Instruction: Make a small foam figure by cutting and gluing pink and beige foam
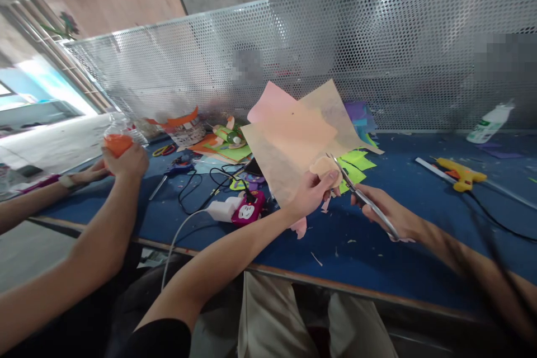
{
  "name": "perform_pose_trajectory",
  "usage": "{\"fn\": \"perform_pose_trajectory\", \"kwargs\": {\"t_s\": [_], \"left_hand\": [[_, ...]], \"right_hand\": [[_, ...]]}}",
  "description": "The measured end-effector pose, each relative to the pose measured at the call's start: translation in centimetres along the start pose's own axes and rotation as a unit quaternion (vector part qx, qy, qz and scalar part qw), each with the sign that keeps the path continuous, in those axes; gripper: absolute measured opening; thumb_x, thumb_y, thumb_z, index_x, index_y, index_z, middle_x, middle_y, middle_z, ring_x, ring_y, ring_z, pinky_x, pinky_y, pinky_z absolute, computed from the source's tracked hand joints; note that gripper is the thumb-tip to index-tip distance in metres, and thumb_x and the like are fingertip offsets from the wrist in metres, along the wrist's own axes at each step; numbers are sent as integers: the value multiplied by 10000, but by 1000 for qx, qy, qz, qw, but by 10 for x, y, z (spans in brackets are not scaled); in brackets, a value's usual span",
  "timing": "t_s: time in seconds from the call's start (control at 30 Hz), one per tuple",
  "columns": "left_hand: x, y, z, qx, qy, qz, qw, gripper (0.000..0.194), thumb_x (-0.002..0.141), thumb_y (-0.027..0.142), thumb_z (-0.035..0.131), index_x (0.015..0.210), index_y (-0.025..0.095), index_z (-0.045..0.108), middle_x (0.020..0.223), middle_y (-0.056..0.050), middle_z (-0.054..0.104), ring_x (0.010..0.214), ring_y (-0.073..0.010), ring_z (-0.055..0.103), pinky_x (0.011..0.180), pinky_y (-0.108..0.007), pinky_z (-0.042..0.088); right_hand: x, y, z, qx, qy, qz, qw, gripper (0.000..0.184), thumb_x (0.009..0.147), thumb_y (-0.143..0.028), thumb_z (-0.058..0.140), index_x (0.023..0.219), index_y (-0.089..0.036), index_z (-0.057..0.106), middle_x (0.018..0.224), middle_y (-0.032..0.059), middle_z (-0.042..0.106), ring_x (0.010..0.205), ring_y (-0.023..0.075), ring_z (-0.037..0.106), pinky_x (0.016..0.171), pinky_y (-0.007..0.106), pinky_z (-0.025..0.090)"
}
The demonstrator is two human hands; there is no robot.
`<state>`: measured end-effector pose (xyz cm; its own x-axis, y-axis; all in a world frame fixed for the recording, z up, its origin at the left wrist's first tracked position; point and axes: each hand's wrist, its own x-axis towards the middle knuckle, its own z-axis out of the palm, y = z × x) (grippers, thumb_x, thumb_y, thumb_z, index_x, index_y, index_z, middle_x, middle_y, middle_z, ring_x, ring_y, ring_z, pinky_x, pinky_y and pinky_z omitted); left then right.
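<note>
The left hand [308, 194] pinches a cream cutout [322, 165] above the table [356, 268], partly covering it. The right hand [390, 210] grips scissors [375, 208]; whether the blades touch is hard to tell. Blue tabletop stretches rightward to the glue gun [465, 174].

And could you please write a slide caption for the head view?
Left hand holds a beige paper piece, right hand holds scissors, above a blue table.
</note>
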<state>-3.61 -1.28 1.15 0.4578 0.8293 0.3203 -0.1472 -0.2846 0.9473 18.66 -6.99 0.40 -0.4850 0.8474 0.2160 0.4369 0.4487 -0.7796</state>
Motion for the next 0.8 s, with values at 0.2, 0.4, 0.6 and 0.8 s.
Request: {"fn": "perform_pose_trajectory", "kwargs": {"t_s": [0.2, 0.4, 0.6, 0.8], "left_hand": [[0, 1, 1, -2, -18, 3, 1000, 537, 941, 633, 555, 752, 137, 635, 661, -19, 621, 454, -60, 462, 419, -206, 388], [1, 2, -1, 10, -16, -11, 1000, 539, 916, 656, 569, 808, 135, 657, 649, -22, 623, 451, -63, 464, 426, -205, 376], [3, 7, -6, -22, -51, -36, 998, 516, 906, 623, 592, 1007, 129, 698, 647, -32, 624, 481, -86, 477, 437, -210, 373], [2, 11, -5, -45, -71, -40, 996, 450, 854, 570, 693, 908, 123, 681, 825, -115, 719, 602, -146, 597, 541, -274, 505]], "right_hand": [[-1, 1, 6, 25, 5, 4, 1000, 506, 905, -712, 500, 940, -210, 552, 672, -31, 477, 545, 127, 443, 502, 263, 401], [3, 9, 15, 99, 133, 117, 979, 408, 896, -623, 600, 837, -221, 563, 588, -49, 471, 442, 115, 433, 419, 255, 355], [9, 12, 0, 96, 184, 87, 974, 407, 897, -617, 599, 931, -212, 616, 761, -1, 591, 582, 142, 517, 541, 280, 435], [10, 12, -4, 79, 148, 96, 981, 541, 828, -690, 634, 1050, -198, 680, 944, 52, 658, 806, 206, 580, 733, 328, 487]]}}
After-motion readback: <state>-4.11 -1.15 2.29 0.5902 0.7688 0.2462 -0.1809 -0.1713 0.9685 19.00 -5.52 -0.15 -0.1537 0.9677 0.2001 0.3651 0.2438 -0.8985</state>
